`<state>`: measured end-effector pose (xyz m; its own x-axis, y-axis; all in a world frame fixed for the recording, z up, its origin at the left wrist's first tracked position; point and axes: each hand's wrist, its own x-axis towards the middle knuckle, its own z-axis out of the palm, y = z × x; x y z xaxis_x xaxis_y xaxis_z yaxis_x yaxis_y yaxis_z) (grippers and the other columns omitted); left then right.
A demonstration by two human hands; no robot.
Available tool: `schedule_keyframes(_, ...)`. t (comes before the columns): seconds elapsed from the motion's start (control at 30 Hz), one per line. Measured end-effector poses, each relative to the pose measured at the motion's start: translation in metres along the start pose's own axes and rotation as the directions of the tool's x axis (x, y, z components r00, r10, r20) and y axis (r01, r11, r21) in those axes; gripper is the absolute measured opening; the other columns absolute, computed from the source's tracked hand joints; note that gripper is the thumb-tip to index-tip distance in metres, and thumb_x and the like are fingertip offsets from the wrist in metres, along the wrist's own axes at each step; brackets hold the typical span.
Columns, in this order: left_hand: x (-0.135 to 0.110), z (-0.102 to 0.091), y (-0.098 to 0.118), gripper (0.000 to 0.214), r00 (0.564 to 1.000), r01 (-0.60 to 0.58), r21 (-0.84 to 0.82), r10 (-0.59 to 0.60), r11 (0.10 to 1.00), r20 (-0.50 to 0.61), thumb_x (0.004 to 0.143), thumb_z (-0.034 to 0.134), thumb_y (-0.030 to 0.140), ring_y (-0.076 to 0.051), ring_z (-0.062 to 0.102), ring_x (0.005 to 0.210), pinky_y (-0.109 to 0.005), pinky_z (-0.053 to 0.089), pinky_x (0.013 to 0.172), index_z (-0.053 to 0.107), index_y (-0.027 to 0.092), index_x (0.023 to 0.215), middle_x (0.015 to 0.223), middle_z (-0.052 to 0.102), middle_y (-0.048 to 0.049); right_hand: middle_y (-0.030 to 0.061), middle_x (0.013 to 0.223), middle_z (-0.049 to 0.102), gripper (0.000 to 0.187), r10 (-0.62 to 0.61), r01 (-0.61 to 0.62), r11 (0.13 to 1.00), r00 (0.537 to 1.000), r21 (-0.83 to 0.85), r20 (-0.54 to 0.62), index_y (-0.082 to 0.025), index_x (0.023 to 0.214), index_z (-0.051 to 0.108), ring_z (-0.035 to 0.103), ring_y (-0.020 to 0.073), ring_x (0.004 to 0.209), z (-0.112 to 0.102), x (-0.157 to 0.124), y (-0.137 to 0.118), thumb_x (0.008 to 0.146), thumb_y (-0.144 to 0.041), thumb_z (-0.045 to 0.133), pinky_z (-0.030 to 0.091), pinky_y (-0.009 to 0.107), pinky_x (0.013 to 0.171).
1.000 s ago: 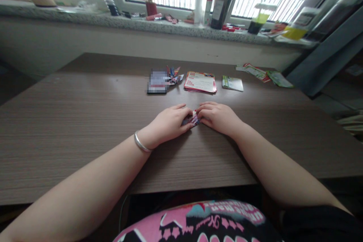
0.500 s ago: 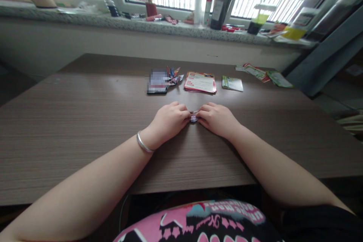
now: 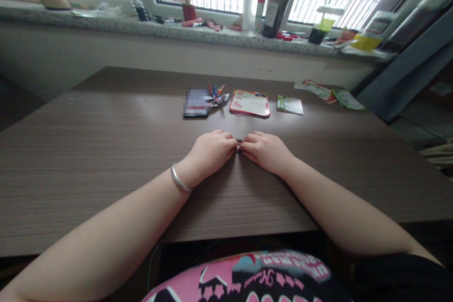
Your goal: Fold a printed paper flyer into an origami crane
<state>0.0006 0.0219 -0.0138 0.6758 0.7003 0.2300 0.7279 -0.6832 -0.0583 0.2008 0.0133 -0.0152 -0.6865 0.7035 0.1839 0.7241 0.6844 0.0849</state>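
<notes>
Both hands meet over the table in front of me, with a small piece of folded paper (image 3: 239,146) between their fingertips. My left hand (image 3: 214,152), a silver bangle at its wrist, pinches the left side of the piece. On the other side, my right hand (image 3: 268,152) has its fingers bent and closed on it too. Only a narrow strip of the paper shows; the fingers cover the rest. Just beyond the hands lies a stack of printed cards (image 3: 249,103). Left of the stack sits a folded paper crane (image 3: 219,97), against a phone (image 3: 197,103) with a blurred screen.
A smaller stack of cards (image 3: 289,104) lies right of the first. Several loose green and red cards (image 3: 320,91) are at the table's back right. Behind the wooden table (image 3: 88,151), a granite sill (image 3: 212,33) carries bottles, pens and a dark pump bottle (image 3: 276,9).
My right hand has shifted left, closer to my left hand. Less of the folded paper shows between the fingertips. My left hand has hardly moved.
</notes>
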Motion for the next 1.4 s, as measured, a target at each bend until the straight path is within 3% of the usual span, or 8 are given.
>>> schedule_keyframes(0.33, 0.002, -0.002, 0.002, 0.022, 0.999, 0.044, -0.008, -0.044, 0.999, 0.014, 0.093, 0.05, 0.028, -0.022, 0.062, 0.089, -0.031, 0.048, 0.073, 0.07, 0.02, 0.091, 0.092, 0.068, -0.0044, 0.0078, 0.096, 0.067, 0.03, 0.062, -0.061, 0.998, 0.997, -0.021, 0.045, -0.019, 0.095, 0.07, 0.058, 0.0192, 0.09, -0.003, 0.003, -0.006, 0.098, -0.031, 0.042, 0.035, 0.029, 0.066)
schedule_keyframes(0.53, 0.002, 0.0, 0.0, 0.024, 0.998, 0.055, -0.02, -0.054, 0.998, 0.026, 0.093, 0.051, 0.031, -0.021, 0.062, 0.087, -0.031, 0.047, 0.072, 0.072, 0.021, 0.089, 0.09, 0.068, -0.004, 0.008, 0.094, 0.066, 0.025, 0.176, -0.176, 0.972, 0.984, 0.153, 0.018, -0.018, 0.092, 0.07, 0.059, 0.0187, 0.089, 0.004, 0.006, -0.003, 0.094, -0.027, 0.046, 0.04, 0.027, 0.072)
schedule_keyframes(0.8, 0.005, 0.003, -0.001, 0.03, 0.998, 0.057, -0.008, -0.057, 0.998, -0.007, 0.093, 0.051, 0.037, -0.021, 0.06, 0.08, -0.031, 0.043, 0.066, 0.074, 0.021, 0.082, 0.085, 0.068, -0.005, 0.0072, 0.087, 0.065, 0.021, 0.205, -0.197, 0.921, 0.979, 0.336, 0.011, -0.016, 0.089, 0.069, 0.059, 0.0173, 0.081, 0.012, 0.007, 0.005, 0.092, -0.024, 0.05, 0.043, 0.027, 0.075)
schedule_keyframes(1.03, 0.007, 0.009, -0.007, 0.031, 0.996, 0.073, -0.14, -0.079, 0.987, -0.038, 0.092, 0.053, 0.038, -0.02, 0.056, 0.079, -0.031, 0.042, 0.072, 0.074, 0.019, 0.078, 0.081, 0.067, -0.0058, 0.0053, 0.086, 0.067, 0.016, 0.284, -0.276, 0.892, 0.958, 0.359, 0.032, -0.018, 0.088, 0.067, 0.058, 0.0168, 0.08, 0.013, 0.006, 0.006, 0.09, -0.028, 0.054, 0.04, 0.027, 0.073)
schedule_keyframes(1.4, 0.014, 0.021, -0.018, 0.032, 0.983, 0.186, -0.314, -0.176, 0.931, 0.059, 0.089, 0.053, 0.045, -0.019, 0.06, 0.078, -0.03, 0.041, 0.069, 0.071, 0.02, 0.081, 0.083, 0.072, -0.0047, 0.003, 0.083, 0.069, 0.02, 0.369, -0.395, 0.839, 0.918, 0.375, 0.141, -0.02, 0.081, 0.066, 0.058, 0.0155, 0.075, 0.011, 0.009, 0.011, 0.09, -0.033, 0.054, 0.033, 0.026, 0.062)
